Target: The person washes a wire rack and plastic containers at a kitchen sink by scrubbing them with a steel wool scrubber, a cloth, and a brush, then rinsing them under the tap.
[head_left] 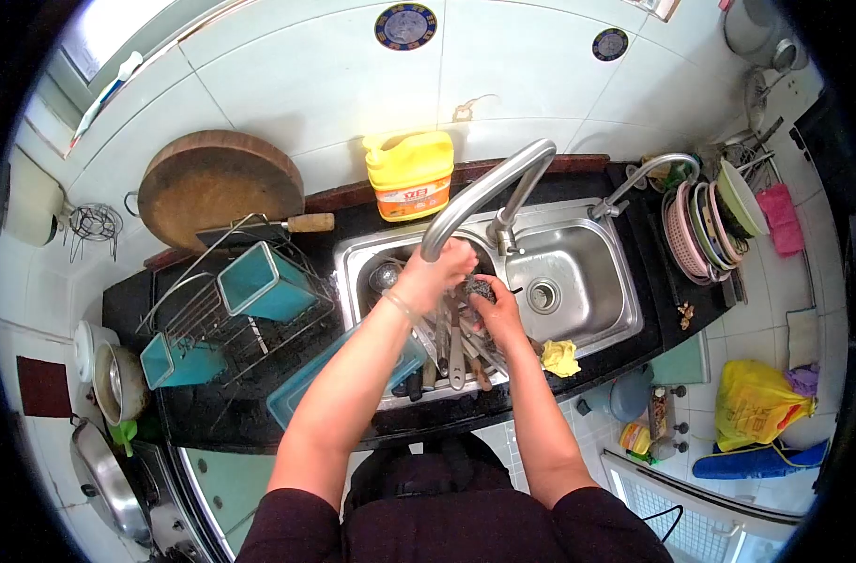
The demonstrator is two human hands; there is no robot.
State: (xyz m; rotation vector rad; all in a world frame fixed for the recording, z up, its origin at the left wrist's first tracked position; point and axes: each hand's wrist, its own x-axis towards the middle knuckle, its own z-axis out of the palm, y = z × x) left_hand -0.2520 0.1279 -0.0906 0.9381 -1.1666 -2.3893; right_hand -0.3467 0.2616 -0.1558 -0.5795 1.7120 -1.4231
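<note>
My left hand (pixel 435 274) is over the left sink basin, just below the curved faucet (pixel 489 192). Its fingers are curled and slightly blurred, and whatever they hold is hidden. Close beside it, my right hand (pixel 499 308) is closed around a dark, wiry scouring pad (pixel 482 289). Beneath both hands, utensils with long handles (pixel 457 361) lie heaped in the basin, several sticking out over its front rim. A round metal strainer or ladle head (pixel 384 276) shows at the basin's left side.
A blue plastic tray (pixel 297 399) lies left of the sink, near a wire rack (pixel 245 328) with teal holders. Behind stand a yellow detergent jug (pixel 409 175) and a round wooden board (pixel 217 188). A yellow cloth (pixel 560 357) rests on the right basin's front edge (pixel 597 345). Stacked bowls (pixel 705 225) stand right.
</note>
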